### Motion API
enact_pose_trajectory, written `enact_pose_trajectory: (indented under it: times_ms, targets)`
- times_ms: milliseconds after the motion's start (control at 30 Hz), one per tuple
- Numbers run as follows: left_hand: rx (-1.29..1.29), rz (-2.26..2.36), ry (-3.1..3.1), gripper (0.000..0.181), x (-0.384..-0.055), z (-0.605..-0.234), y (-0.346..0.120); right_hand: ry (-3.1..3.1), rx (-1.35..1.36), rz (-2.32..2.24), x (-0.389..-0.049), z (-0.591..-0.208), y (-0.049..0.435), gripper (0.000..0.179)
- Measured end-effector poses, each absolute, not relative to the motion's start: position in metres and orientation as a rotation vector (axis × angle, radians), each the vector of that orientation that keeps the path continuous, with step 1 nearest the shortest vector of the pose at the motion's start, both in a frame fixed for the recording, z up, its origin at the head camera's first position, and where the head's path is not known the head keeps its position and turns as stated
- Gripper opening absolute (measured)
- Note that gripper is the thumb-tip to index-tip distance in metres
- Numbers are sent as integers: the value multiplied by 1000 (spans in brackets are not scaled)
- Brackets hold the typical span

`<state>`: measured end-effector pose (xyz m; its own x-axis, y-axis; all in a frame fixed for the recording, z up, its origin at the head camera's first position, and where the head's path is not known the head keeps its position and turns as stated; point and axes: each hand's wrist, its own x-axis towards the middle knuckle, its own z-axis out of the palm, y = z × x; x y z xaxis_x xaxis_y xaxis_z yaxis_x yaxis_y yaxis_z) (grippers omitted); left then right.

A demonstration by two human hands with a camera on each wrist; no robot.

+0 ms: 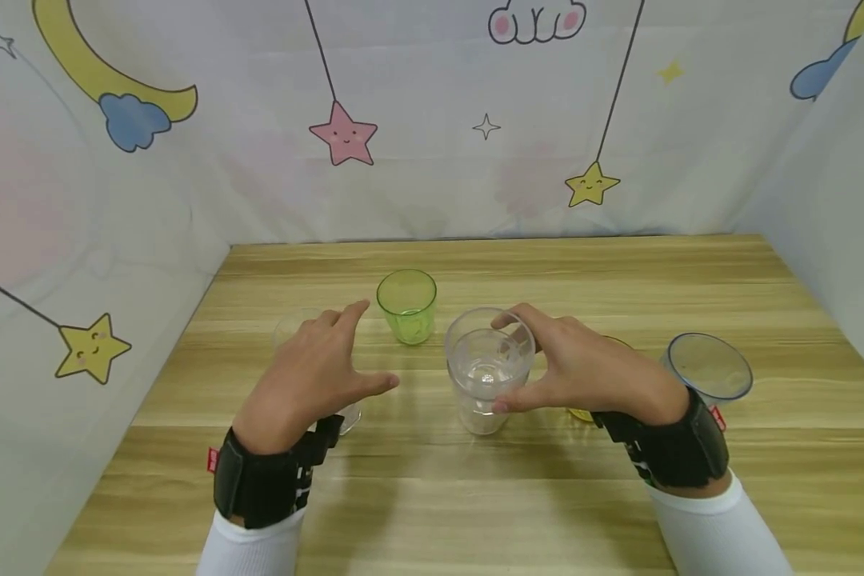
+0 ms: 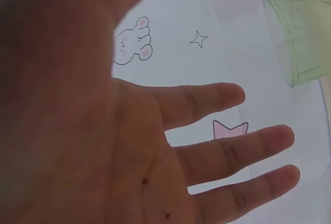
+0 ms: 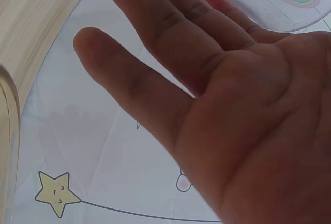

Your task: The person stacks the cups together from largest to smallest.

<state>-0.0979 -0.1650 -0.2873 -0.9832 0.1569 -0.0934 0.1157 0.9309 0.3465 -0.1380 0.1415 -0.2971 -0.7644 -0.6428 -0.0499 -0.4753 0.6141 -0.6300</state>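
My right hand [image 1: 583, 364] holds a clear cup [image 1: 475, 380] upright between thumb and fingers, near the middle of the table. A second rim line shows inside that cup, above a narrower lower part. In the right wrist view, part of the clear cup [image 3: 269, 12] appears at the top, past the fingers. My left hand [image 1: 313, 372] holds nothing, its thumb and fingers spread. Behind it, another clear cup [image 1: 350, 418] is mostly hidden. A green cup [image 1: 410, 324] stands just beyond the left fingertips; the left wrist view also has this green cup [image 2: 307, 40].
A yellow cup [image 1: 582, 414] is largely covered by my right hand. Farther right stands a blue-rimmed cup [image 1: 709, 370], partly behind the right wrist strap. The wooden table [image 1: 446, 512] is bounded by a printed cloth [image 1: 418, 200] at the back and sides.
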Motion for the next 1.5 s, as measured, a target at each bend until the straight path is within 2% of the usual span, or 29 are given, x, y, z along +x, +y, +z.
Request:
enact_pose_trajectory:
  times_ms: [1000, 1500]
  targets:
    - [79, 309, 2914, 64, -107, -298, -172, 2589, -913, -880, -136, -297, 142, 84]
    - [131, 320, 2890, 53, -106, -297, -175, 2604, -906, -870, -136, -298, 141, 83]
